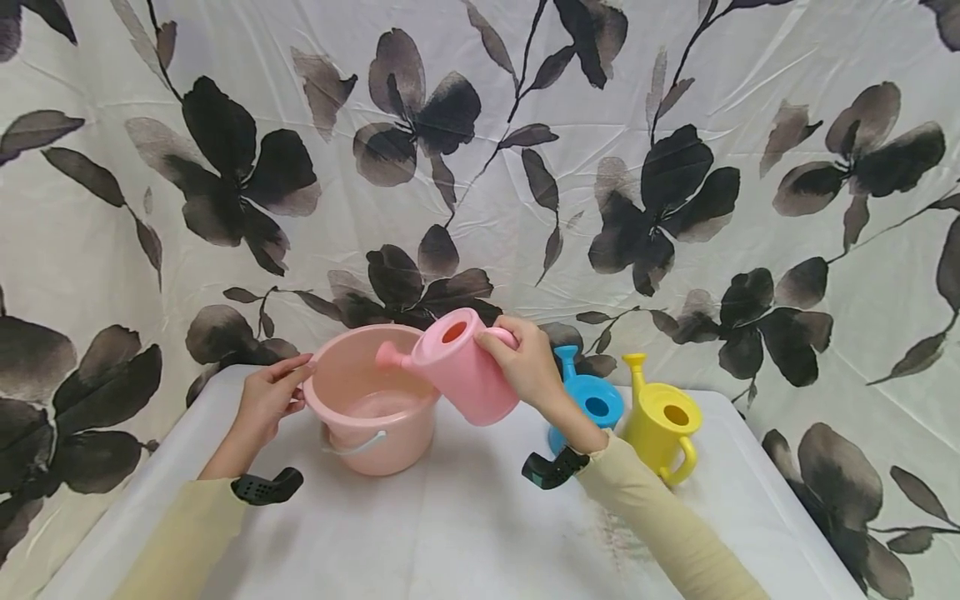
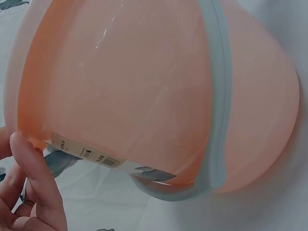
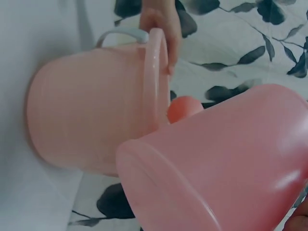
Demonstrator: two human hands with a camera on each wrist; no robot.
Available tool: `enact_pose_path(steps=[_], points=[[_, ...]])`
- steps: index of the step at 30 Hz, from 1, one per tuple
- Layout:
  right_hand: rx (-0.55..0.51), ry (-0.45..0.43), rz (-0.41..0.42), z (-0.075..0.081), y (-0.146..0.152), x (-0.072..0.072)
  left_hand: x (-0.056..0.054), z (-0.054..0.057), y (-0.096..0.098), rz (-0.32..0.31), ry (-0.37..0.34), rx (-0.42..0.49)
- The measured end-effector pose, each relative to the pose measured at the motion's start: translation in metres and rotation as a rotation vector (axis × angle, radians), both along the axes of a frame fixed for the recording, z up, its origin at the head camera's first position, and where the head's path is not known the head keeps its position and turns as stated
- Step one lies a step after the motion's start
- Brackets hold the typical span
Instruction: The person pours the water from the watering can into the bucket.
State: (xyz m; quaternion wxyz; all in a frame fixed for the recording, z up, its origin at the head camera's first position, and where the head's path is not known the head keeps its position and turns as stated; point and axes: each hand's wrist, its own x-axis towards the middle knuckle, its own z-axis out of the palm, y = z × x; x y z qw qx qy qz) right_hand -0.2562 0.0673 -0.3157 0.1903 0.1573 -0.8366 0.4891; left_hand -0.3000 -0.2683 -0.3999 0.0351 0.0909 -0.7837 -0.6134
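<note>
My right hand grips a pink watering can by its handle. The can is tilted to the left, its spout and rose over the opening of a pale pink bucket. In the right wrist view the can's body fills the lower right, with the bucket behind it. At the bucket's left rim, my left hand pinches the edge between thumb and fingers. The left wrist view shows that thumb at the rim, near a paper label.
A blue watering can stands behind my right wrist, partly hidden by it. Right of it is a yellow watering can. All stand on a white-covered table, with a flower-printed cloth hanging behind and around it.
</note>
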Motion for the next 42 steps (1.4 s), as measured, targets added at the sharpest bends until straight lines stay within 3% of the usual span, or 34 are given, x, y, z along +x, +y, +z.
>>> enact_pose_path(steps=[7,22,35,42], points=[[-0.070,0.049,-0.010,-0.014,0.000,0.008,0.000,0.001,0.001,0.002,-0.002,0.011],[-0.211,0.136,-0.035,-0.039,0.004,0.011,-0.001,-0.001,0.000,0.001,-0.002,0.021],[-0.510,0.089,-0.019,-0.062,0.011,0.006,-0.003,-0.002,0.001,0.009,0.009,0.022],[-0.569,0.117,-0.024,-0.075,0.013,0.008,-0.002,-0.002,0.001,0.008,0.026,0.032]])
